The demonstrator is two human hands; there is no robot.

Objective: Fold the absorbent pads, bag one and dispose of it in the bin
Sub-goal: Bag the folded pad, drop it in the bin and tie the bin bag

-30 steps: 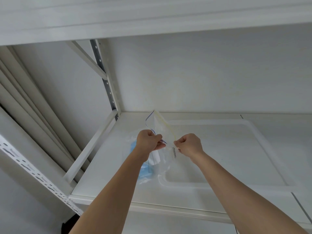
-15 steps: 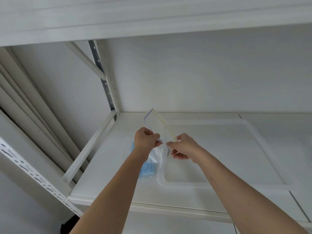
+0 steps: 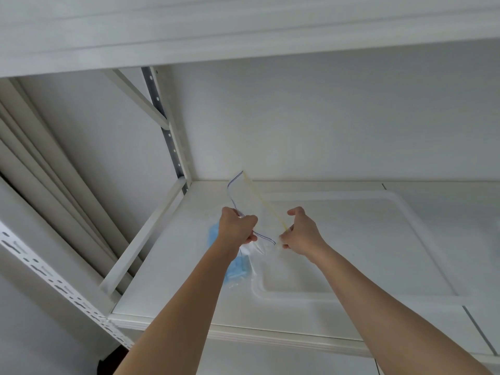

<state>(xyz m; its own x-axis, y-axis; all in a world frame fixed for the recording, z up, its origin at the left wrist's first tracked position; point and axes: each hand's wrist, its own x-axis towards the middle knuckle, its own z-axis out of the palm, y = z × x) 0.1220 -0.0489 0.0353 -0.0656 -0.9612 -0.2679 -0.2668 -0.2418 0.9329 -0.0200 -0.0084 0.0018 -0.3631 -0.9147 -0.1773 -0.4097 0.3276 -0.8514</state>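
Observation:
A clear zip bag [image 3: 247, 197] with a blue and a yellow seal strip is held up over the shelf, its mouth pulled apart. My left hand [image 3: 236, 226] grips the blue-strip side of the mouth. My right hand [image 3: 299, 231] pinches the yellow-strip side, thumb raised. A folded blue absorbent pad [image 3: 234, 270] shows below my left hand and wrist, partly hidden by them; I cannot tell if it lies inside the bag's lower part.
A white tray [image 3: 422, 231] with a raised rim lies on the white shelf board [image 3: 167, 288]. A perforated metal upright [image 3: 165, 125] and braces stand at the back left. Another shelf hangs overhead. No bin is in view.
My hands have drawn apart, widening the bag's mouth. My right hand has moved right and its thumb has lifted.

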